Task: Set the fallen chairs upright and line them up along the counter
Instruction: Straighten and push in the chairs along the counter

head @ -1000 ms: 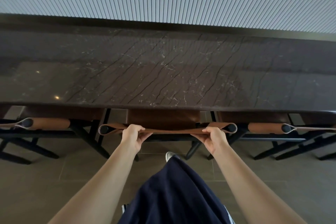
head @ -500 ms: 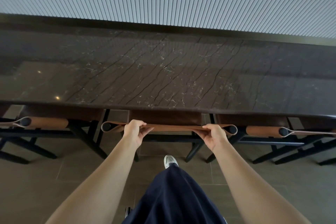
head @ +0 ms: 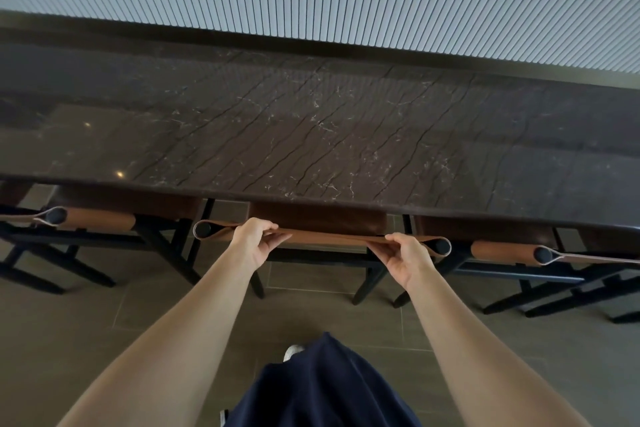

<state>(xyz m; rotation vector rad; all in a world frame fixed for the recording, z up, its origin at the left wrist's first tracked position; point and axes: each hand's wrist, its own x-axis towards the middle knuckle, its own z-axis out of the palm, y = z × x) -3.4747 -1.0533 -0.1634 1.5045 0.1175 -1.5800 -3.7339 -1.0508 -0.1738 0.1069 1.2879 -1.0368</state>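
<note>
Leather chair back point(head: 329, 238) is gripped by left hand point(head: 254, 240) and right hand point(head: 405, 255); all visible chairs point(head: 97, 220) stand upright at the counter point(head: 311, 135), so only aligning seems left.

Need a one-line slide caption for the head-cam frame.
Left hand and right hand grip the tan backrest strap of the middle chair at the dark marble counter.

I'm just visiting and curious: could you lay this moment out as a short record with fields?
Place: dark marble counter
Middle chair: upright, seat partly under the counter edge
Left grip: left hand holds its tan backrest strap
Right grip: right hand holds the same strap
Neighbours: left chair and right chair, both upright at the counter
Fallen chairs in view: none
</note>
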